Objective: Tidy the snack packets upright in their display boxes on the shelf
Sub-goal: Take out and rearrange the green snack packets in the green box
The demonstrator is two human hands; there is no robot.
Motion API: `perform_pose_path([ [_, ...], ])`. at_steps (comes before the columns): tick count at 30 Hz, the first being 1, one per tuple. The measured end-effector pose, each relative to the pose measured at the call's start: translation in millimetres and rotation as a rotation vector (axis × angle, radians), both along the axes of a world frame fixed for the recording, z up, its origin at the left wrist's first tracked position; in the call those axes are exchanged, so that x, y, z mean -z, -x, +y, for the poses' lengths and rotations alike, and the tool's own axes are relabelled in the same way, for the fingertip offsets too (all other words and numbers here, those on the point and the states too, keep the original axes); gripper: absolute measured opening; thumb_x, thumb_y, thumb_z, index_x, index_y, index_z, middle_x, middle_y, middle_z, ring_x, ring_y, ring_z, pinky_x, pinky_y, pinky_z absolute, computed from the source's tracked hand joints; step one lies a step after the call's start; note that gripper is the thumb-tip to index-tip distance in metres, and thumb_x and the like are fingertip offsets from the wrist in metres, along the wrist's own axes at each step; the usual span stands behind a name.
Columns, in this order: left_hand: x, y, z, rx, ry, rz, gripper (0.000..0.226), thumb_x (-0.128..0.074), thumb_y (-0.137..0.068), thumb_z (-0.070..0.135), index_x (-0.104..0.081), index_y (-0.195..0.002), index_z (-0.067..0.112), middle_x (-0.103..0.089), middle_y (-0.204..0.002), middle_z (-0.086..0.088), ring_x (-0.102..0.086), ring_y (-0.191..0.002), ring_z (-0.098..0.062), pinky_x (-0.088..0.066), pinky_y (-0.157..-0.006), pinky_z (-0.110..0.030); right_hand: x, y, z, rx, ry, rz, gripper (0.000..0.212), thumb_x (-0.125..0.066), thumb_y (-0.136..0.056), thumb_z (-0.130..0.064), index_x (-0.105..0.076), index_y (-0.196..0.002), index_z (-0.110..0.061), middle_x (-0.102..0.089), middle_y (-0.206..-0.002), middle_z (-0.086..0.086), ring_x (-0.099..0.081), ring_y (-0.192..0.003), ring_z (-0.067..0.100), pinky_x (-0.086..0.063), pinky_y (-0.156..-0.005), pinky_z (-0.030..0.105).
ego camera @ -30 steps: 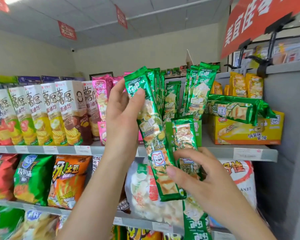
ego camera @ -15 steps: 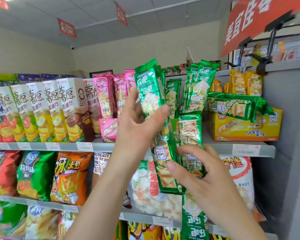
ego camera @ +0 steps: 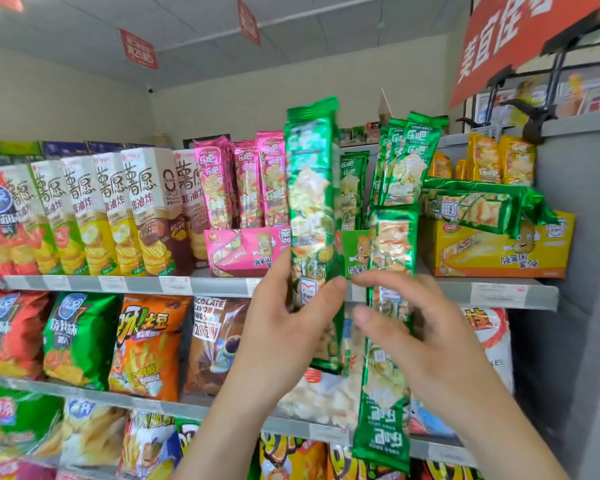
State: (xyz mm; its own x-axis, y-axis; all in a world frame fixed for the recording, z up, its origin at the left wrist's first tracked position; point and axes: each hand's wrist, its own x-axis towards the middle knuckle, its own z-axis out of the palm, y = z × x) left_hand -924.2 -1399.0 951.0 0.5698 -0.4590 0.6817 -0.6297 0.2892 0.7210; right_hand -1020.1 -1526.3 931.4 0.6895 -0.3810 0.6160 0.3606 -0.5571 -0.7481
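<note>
Shop shelving fills my view, and the top shelf (ego camera: 499, 292) carries the display boxes I am working on: a pink box (ego camera: 243, 251), a green box (ego camera: 355, 252) and a yellow box (ego camera: 492, 251).

My left hand (ego camera: 281, 327) grips a long green packet (ego camera: 310, 188) near its lower part, thumb across the front and fingers behind. It stands close to upright in the air, in front of the gap between the pink and green boxes and clear of both. My right hand (ego camera: 440, 344) curls round a second green packet (ego camera: 383, 403), which hangs the wrong way up, its print inverted at the bottom and its upper end overlapping the green box front. That hand is a little blurred, but thumb and fingers do look closed on the packet.

I judge this the middle of the job: two packets are out and not yet seated. Other standing packets (ego camera: 413, 157) lean in the green box, and a few loose packets (ego camera: 471, 207) lie flat across the yellow box.

Next, I think the left packet needs lifting over the box front and lowering straight in among the standing ones. The right one wants turning end for end first.
</note>
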Motion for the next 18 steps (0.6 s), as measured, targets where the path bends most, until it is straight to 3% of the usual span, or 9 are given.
perform_pose_path([
  [2,4.7,4.0,0.0,-0.069,-0.036,-0.088,0.033,-0.067,-0.091,0.022,-0.059,-0.119,0.037,-0.069,-0.106,0.021,-0.064,-0.093,0.006,-0.049,-0.076,-0.011,-5.6,-0.8,-1.8,0.020,-0.043,-0.062,0.041,-0.055,-0.066,-0.073,-0.065,-0.103,-0.057,-0.054,-0.112,-0.014,-0.048,-0.114,-0.010,-0.035,-0.085,0.006],
  [4,11.7,9.0,-2.9,-0.159,-0.081,-0.191,0.047,-0.071,-0.085,0.032,-0.050,-0.124,0.049,-0.065,-0.115,0.025,-0.061,-0.105,0.005,-0.048,-0.086,-0.015,-12.1,-3.2,-1.5,0.047,-0.039,-0.104,0.041,-0.059,-0.067,-0.072,-0.067,-0.102,-0.052,-0.056,-0.113,-0.012,-0.049,-0.112,-0.011,-0.035,-0.082,0.002],
  [6,16.4,14.0,-5.7,-0.235,-0.110,-0.293,0.059,-0.070,-0.077,0.044,-0.039,-0.125,0.061,-0.061,-0.117,0.032,-0.059,-0.107,0.007,-0.046,-0.087,-0.014,-16.4,-5.9,0.5,0.087,-0.003,-0.132,0.040,-0.061,-0.069,-0.068,-0.068,-0.097,-0.040,-0.057,-0.105,-0.004,-0.052,-0.102,-0.009,-0.036,-0.076,0.002],
  [8,17.7,16.6,-6.6,-0.229,-0.125,-0.317,0.062,-0.066,-0.077,0.048,-0.032,-0.126,0.065,-0.056,-0.117,0.041,-0.055,-0.107,0.016,-0.042,-0.082,-0.005,-18.3,-7.1,3.1,0.107,0.001,-0.145,0.030,-0.064,-0.072,-0.065,-0.064,-0.086,-0.039,-0.053,-0.094,-0.002,-0.052,-0.090,-0.009,-0.036,-0.071,0.003],
  [10,20.4,17.1,-4.8,-0.123,-0.114,-0.273,0.057,-0.062,-0.085,0.047,-0.032,-0.133,0.060,-0.056,-0.121,0.039,-0.055,-0.104,0.017,-0.041,-0.081,-0.003,-18.1,-8.2,2.6,0.063,-0.021,-0.133,0.018,-0.066,-0.076,-0.061,-0.063,-0.080,-0.043,-0.052,-0.090,-0.005,-0.052,-0.089,-0.005,-0.036,-0.071,0.004],
  [12,23.5,15.0,-0.8,0.052,-0.080,-0.153,0.047,-0.055,-0.094,0.044,-0.039,-0.138,0.048,-0.057,-0.128,0.030,-0.056,-0.110,0.011,-0.042,-0.086,-0.007,-18.0,-8.4,-2.7,0.010,-0.064,-0.122,0.021,-0.063,-0.078,-0.060,-0.067,-0.085,-0.041,-0.058,-0.097,-0.005,-0.055,-0.095,-0.002,-0.039,-0.080,0.010],
  [14,25.4,12.5,3.3,0.161,-0.046,-0.014,0.039,-0.052,-0.096,0.042,-0.050,-0.135,0.042,-0.056,-0.131,0.029,-0.050,-0.122,0.008,-0.039,-0.092,-0.005,-16.3,-9.8,-9.5,-0.019,-0.104,-0.112,0.042,-0.061,-0.079,-0.064,-0.070,-0.101,-0.030,-0.063,-0.113,0.001,-0.057,-0.111,0.007,-0.044,-0.098,0.031],
  [16,27.5,10.5,5.4,0.223,-0.018,0.085,0.037,-0.053,-0.089,0.042,-0.061,-0.125,0.046,-0.061,-0.125,0.027,-0.053,-0.120,0.008,-0.041,-0.089,-0.004,-15.9,-11.5,-13.0,-0.029,-0.121,-0.108,0.049,-0.058,-0.081,-0.066,-0.070,-0.106,-0.026,-0.063,-0.117,0.004,-0.056,-0.115,0.014,-0.042,-0.103,0.046],
  [18,29.3,8.8,5.5,0.254,0.000,0.098,0.034,-0.055,-0.088,0.038,-0.064,-0.119,0.047,-0.066,-0.122,0.020,-0.058,-0.117,0.003,-0.043,-0.088,-0.006,-15.8,-13.4,-12.2,-0.040,-0.119,-0.110,0.040,-0.055,-0.083,-0.064,-0.070,-0.105,-0.034,-0.065,-0.115,-0.002,-0.056,-0.115,0.011,-0.042,-0.104,0.042],
])
